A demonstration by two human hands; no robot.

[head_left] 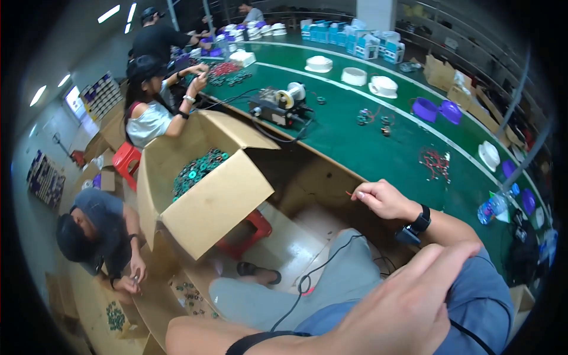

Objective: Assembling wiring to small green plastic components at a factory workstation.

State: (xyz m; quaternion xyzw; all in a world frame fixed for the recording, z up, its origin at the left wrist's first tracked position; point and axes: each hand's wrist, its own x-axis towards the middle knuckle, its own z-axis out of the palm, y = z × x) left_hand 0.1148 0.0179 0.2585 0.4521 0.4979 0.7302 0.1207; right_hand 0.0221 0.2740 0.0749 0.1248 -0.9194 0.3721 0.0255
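My right hand (381,198), a black band on its wrist, is at the near edge of the green bench (349,136). Its thumb and fingers pinch a short, thin red wire (349,193). Across my body reaches my left hand (417,290), its fingers stretched out and lying against my right arm near the elbow, some fingertips hidden. Nothing shows in it. On the bench beyond my right hand lies a small pile of red wires (435,163). Farther off are small parts with copper coils and wires (384,125).
A large open cardboard box (216,198) of green ring-shaped parts (198,171) stands left of my knees. A black cable crosses my lap. A machine with a wire spool (290,97) sits at the bench edge. White and purple housings line the conveyor. Several people work at left.
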